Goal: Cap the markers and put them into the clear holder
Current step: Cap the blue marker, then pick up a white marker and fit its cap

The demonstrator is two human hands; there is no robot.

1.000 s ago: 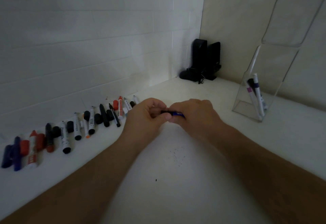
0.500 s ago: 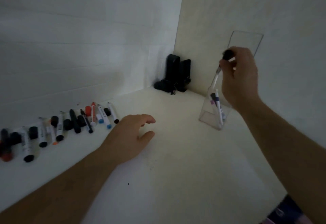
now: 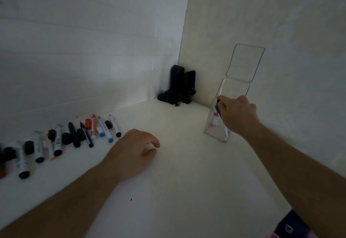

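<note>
A clear holder (image 3: 241, 65) stands on the white table by the right wall, with a purple-capped marker (image 3: 215, 117) inside. My right hand (image 3: 237, 114) is at the holder's open pocket and pinches a black-capped marker (image 3: 218, 108) that points down into it. My left hand (image 3: 133, 150) rests on the table with loosely curled fingers and holds nothing. Several markers and loose caps (image 3: 74, 136) lie in a row along the back wall at the left, black, red and blue among them.
Two black speakers (image 3: 182, 86) with a cable stand in the far corner. A pale wall runs close behind the holder. Small dark specks mark the table (image 3: 177, 191) in front of me.
My hands came apart after pressing a marker and cap together. The right hand carried the marker up to the holder and has now lowered it into the pocket. The left hand dropped to the table.
</note>
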